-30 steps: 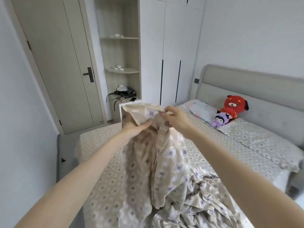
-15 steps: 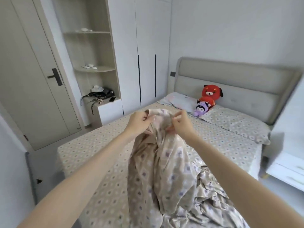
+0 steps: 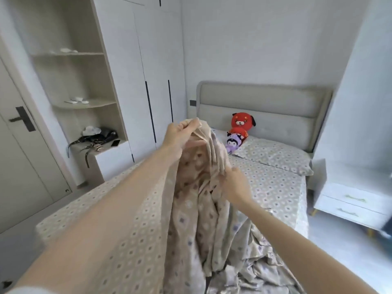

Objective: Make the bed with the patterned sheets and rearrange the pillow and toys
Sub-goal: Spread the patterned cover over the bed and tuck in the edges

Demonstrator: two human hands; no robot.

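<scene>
my left hand (image 3: 180, 135) pinches the sheet (image 3: 199, 219) up high; my right hand (image 3: 235, 186) grips a fold lower, above the near edge of the bed (image 3: 275, 187).

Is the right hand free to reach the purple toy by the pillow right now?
Probably not yet. The right hand holds the raised sheet, and the purple toy sits well beyond it at the headboard. The bed between them looks unobstructed once it lets go.

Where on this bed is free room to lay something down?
Free: the mattress between the pillow and the held sheet, and its left part toward the door. Crowded: the headboard corner with the red toy and purple toy.
</scene>
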